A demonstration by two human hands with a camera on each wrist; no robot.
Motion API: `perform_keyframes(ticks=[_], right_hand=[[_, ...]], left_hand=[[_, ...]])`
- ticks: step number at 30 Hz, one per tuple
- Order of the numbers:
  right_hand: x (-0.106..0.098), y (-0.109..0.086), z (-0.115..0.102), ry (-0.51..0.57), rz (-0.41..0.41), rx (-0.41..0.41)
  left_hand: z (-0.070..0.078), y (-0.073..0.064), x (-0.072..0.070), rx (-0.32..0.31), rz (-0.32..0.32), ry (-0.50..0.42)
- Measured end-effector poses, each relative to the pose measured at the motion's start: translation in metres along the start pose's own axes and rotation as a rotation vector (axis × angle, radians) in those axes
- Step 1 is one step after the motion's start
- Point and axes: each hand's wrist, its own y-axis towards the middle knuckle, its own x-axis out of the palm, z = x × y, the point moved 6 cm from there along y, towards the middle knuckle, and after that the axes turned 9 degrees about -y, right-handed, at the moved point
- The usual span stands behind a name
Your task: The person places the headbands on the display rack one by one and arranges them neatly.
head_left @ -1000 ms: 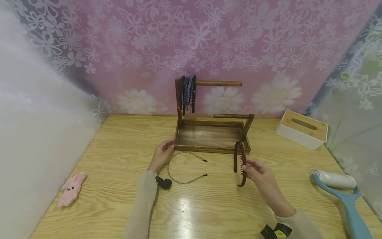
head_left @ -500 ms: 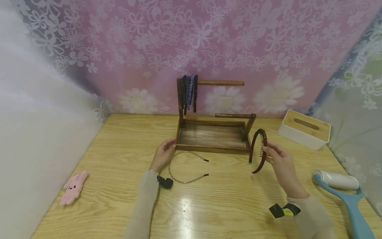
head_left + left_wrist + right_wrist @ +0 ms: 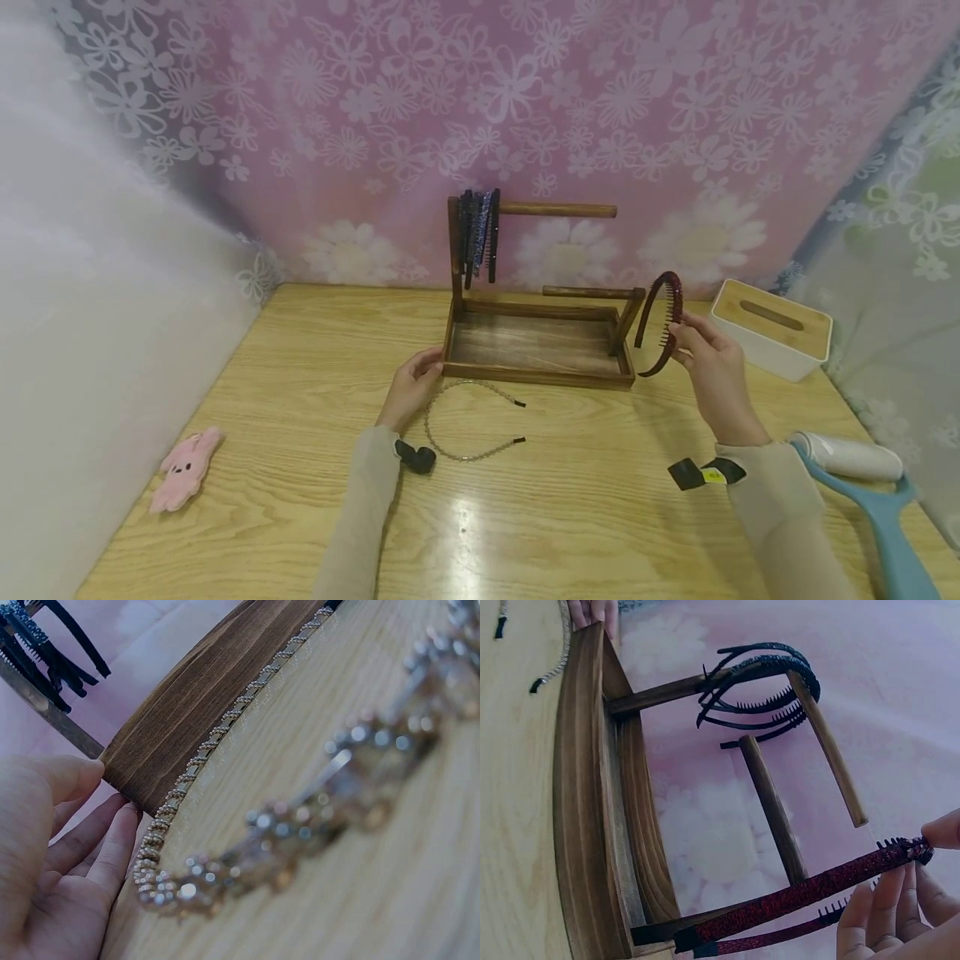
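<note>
My right hand (image 3: 716, 379) pinches a dark red glittery headband (image 3: 675, 304) with comb teeth, beside the right end of the wooden headband rack (image 3: 540, 379). In the right wrist view, thumb and fingers hold this headband (image 3: 802, 892) by its curved top. My left hand (image 3: 411, 387) grips the front left corner of the rack's tray, thumb at the upper edge and fingers at the side. Several dark and blue headbands (image 3: 480, 237) hang at the left end of the rack's upper bar. A beaded headband (image 3: 195, 769) lies on the table just beside my left hand.
The rack's lower bar (image 3: 588, 292) points left from its right post. A white tissue box (image 3: 772, 329) with a wooden lid stands behind my right hand. A blue-handled lint roller (image 3: 870, 492) lies right, a pink plush toy (image 3: 187, 468) left. A floral curtain (image 3: 360, 108) hangs behind.
My right hand has carried the red headband from in front of the rack's right corner, rightward and then up and away. My left hand stays at the tray corner.
</note>
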Motion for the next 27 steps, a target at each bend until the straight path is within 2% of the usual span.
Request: perform_keyframes(ticks=[8,17,21,25,27], right_hand=[[0.009,0.018,0.002,0.088,0.026,0.035],[0.019,0.036,0.002,0.106,0.052,0.013],[0.025,0.042,-0.003,0.113,0.046,0.016],[0.033,0.050,-0.012,0.128,0.038,0.023],[0.038,0.054,-0.018,0.153,0.034,0.024]], left_hand=[[0.003,0.000,0.001,0.030,0.006,0.017],[0.005,-0.001,0.002,0.023,-0.009,-0.010],[0.019,-0.008,0.004,0.011,-0.030,-0.007],[0.017,-0.008,0.003,0.025,-0.019,-0.001],[0.009,-0.003,0.001,0.032,-0.009,-0.008]])
